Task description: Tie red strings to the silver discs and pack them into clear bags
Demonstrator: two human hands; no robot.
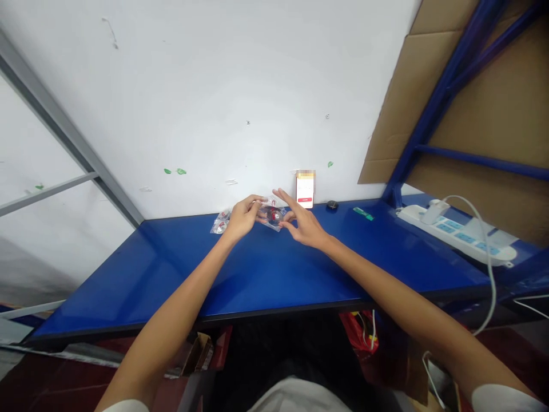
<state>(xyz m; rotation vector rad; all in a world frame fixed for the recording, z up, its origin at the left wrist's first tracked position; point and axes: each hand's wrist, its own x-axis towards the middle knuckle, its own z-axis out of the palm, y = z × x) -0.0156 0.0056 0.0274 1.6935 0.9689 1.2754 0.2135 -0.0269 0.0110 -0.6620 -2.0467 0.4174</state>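
A small clear plastic bag [273,216] with red print and a dark round item inside is held up over the blue table. My left hand [245,218] pinches the bag's left side between thumb and fingers. At the right edge, my right hand [307,226] grips the bag with its thumb and a bent finger, while another finger stretches up above it. Behind my left hand lies a second clear bag [221,222] with red print, partly hidden by the hand. What exactly the round item is, I cannot make out.
A phone [305,190] with a lit screen leans on the white wall. To its right lie a small black round object [331,205] and a green item [363,214]. A white power strip [457,234] with a plugged-in cable sits at the right of the blue table [274,280].
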